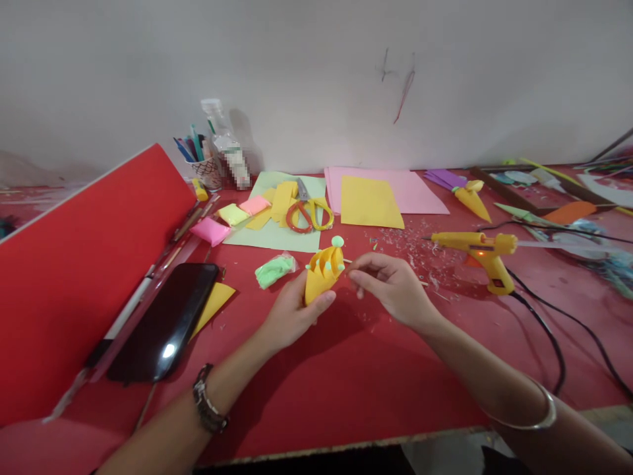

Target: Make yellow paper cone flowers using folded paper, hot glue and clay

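My left hand (291, 311) is closed around a small yellow paper flower (321, 272) with pale green beads on its tips, held above the red table (346, 389). My right hand (390, 284) sits just right of the flower, fingers pinched together near its top; what they hold is too small to name. A green lump of clay in plastic (274, 269) lies just left of the flower.
A yellow glue gun (482, 251) with black cable lies to the right. Scissors (306, 212), paper sheets (370, 201), clay packets (211, 231), a pen cup (205, 168) and a bottle (230, 148) stand behind. A black phone (165, 323) and red board (79, 264) are left.
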{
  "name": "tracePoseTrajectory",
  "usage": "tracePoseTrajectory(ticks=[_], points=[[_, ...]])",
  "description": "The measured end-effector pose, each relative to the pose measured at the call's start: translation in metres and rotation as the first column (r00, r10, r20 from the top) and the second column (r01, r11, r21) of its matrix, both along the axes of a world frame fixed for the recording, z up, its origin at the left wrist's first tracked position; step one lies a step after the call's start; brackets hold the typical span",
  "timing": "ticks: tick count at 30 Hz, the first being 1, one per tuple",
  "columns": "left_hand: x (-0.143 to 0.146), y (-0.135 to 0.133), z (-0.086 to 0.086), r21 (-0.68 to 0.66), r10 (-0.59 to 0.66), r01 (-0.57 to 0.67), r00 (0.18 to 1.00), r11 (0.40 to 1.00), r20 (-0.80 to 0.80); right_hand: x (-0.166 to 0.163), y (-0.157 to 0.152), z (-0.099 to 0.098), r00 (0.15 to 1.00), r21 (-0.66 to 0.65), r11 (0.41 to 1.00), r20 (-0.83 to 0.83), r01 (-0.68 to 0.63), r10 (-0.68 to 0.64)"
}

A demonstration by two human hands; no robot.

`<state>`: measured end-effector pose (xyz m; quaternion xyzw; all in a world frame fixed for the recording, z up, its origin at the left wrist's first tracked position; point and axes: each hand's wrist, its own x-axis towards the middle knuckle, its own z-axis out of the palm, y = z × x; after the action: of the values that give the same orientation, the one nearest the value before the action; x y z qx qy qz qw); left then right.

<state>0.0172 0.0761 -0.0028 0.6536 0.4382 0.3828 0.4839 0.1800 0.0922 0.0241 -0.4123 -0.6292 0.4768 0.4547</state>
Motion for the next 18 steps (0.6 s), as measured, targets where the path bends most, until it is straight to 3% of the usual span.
tracePoseTrajectory(ticks=[7, 12, 18], points=[[0.0, 0.001, -0.002, 0.12, 0.141, -0.126, 0.982, 0.985, -0.125, -0.003, -0.002, 0.002, 0.98, 0.026, 0.981, -0.065, 0.193, -0.191], [0.002, 0.0, -0.002, 0.138, 0.198, -0.17, 0.954, 0.976, -0.225, -0.001, -0.006, 0.006, 0.946, 0.162, 0.933, -0.029, 0.322, -0.322], [0.005, -0.002, -0.003, 0.164, 0.214, -0.17, 0.927, 0.972, -0.309, -0.006, -0.014, 0.003, 0.944, 0.424, 0.869, 0.083, 0.256, -0.318]])
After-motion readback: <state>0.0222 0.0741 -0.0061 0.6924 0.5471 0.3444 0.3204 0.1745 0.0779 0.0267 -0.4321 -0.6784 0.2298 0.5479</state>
